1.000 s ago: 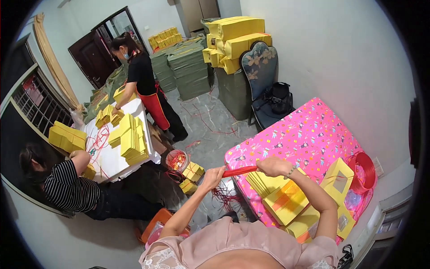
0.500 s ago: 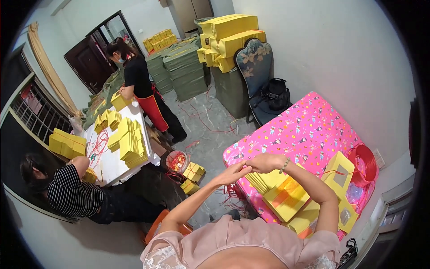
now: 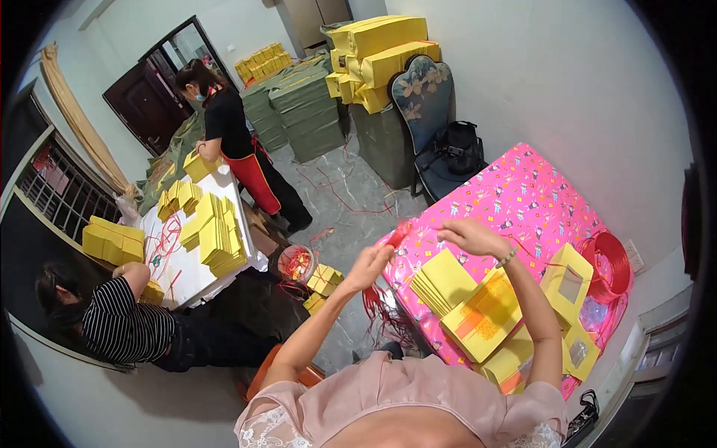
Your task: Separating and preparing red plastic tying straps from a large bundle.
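Left hand: your left hand (image 3: pixel 368 266) is raised over the near-left corner of the pink table (image 3: pixel 523 190), fingers curled narrow; it pinches red ribbon (image 3: pixel 398 234), though the grip itself is too small to read clearly.
Right hand: your right hand (image 3: pixel 469 236) hovers above the table, fingers loosely bent and half open, palm down; you cannot tell whether it grips the ribbon or only touches a thin strand.
Ribbon: a short bunched red piece sits between your two hands, nearer the left; its long axis runs roughly from your left hand up and right toward your right hand.
Loose strands: more red ribbon strands (image 3: pixel 377 302) hang below your left hand, off the table edge, pointing down.
Spool: a red spool (image 3: pixel 609 261) lies at the table's far-right edge, well apart from both hands.
Yellow stack: a fan of yellow sheets (image 3: pixel 441 280) lies just below your right wrist.
Folded box: a yellow box (image 3: pixel 485 317) rests beside that stack, under your right forearm.
Frames: yellow window frames (image 3: pixel 567 280) lie near the spool.
Others: a person in black (image 3: pixel 224 123) stands at the white table (image 3: pixel 187 257); a person in stripes (image 3: pixel 123 325) sits by it.
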Tool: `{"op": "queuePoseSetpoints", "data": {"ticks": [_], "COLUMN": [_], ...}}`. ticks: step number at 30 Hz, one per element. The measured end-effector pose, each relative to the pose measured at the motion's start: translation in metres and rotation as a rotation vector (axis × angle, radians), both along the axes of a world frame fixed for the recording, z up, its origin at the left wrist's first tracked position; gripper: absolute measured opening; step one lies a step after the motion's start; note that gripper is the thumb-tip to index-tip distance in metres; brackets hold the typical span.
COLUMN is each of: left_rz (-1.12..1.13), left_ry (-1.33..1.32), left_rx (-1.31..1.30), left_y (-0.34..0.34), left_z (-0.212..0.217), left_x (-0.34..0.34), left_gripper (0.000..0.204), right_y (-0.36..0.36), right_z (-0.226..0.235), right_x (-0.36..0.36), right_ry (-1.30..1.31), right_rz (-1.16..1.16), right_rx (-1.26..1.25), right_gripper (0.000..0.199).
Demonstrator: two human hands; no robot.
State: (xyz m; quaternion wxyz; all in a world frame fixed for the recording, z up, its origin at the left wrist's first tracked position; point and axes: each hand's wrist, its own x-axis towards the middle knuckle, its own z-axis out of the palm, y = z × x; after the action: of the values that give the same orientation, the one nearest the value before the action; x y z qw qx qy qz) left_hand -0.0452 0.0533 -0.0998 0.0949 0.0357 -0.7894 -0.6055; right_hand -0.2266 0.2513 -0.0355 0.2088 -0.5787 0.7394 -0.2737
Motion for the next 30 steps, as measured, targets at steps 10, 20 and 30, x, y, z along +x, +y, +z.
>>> {"op": "queuePoseSetpoints", "data": {"ticks": [10, 20, 30], "left_rz": [0.358, 0.367, 0.46], "left_ry": [0.281, 0.179, 0.376], "left_rx": [0.056, 0.168, 0.162], "left_y": [0.037, 0.054, 0.052], "left_z": [0.019, 0.01, 0.004], "left_x": [-0.047, -0.043, -0.045], "left_gripper": [0.033, 0.036, 0.033], "right_y": [-0.077, -0.086, -0.089], "right_z": [-0.026, -0.056, -0.063], "right_x": [0.047, 0.072, 0.085], "right_ry": [-0.638, -0.496, -0.714], "right_rz": [-0.483, -0.655, -0.477], "right_rx": [-0.737, -0.862, -0.75], "right_gripper": [0.025, 0.026, 0.035]}}
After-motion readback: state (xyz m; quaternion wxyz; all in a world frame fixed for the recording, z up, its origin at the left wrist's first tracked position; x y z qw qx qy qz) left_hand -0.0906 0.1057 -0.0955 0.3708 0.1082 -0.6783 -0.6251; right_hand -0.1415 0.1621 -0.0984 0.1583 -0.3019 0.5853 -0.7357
